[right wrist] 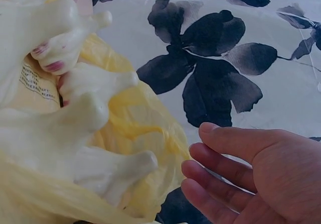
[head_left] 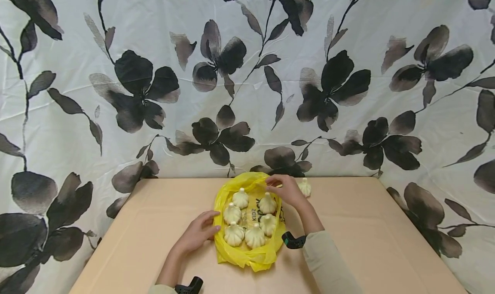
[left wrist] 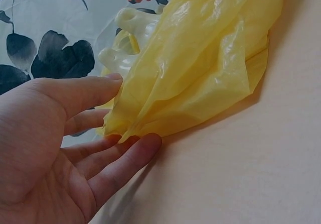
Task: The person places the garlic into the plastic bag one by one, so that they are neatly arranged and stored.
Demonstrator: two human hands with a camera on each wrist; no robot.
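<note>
Several white garlic bulbs sit in a yellow plastic bag whose mouth is spread wide, its rim rolled into a ring. Dark print shows on the bag's bottom between them. At the bag's left side, my left hand touches the plastic with thumb and fingers spread apart. In the left wrist view, the fingertips lie against the crinkled yellow wall. My right hand is by the far right rim, fingers loosely bent; in the right wrist view nothing shows in its grasp. Beyond it lies another garlic bulb, outside the bag.
The bag stands on a light tan tabletop. White cloth with dark flowers hangs behind the table's far edge and shows along both sides. Dark camera devices are worn on both wrists.
</note>
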